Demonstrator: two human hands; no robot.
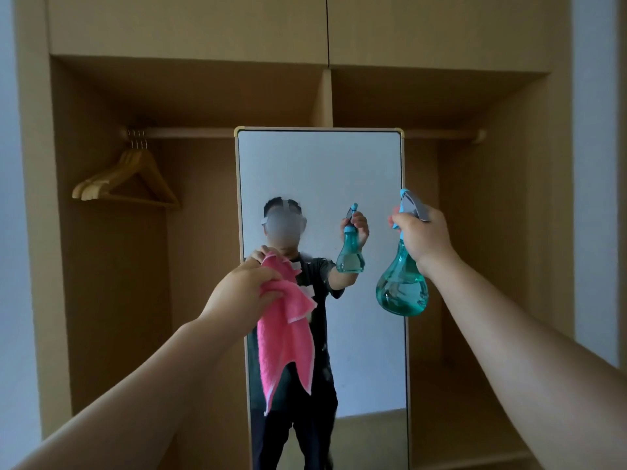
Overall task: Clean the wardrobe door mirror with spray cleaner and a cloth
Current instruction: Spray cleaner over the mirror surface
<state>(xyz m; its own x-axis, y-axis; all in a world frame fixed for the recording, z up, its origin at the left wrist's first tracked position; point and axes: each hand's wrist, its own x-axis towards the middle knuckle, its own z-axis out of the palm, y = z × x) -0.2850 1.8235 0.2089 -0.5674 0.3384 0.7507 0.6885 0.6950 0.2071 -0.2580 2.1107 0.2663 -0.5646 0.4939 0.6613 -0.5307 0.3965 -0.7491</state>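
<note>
Head view: a person's right hand (424, 235) is gripping a teal spray bottle (402, 290) by the neck, fingers curled round it, before the right edge of the mirror (322, 171). Clear liquid is filling the lower bulb. Left hand (244, 286) is clutching a pink cloth (285, 330) at the mirror's left edge. Hangers (125, 181) are hanging in the wardrobe (492, 198).

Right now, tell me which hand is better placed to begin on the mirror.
Likely the right hand: it grips the spray bottle, raised before the mirror, so it can wet the glass first. The left hand holds the pink cloth at the frame's left edge, ready to wipe.
</note>
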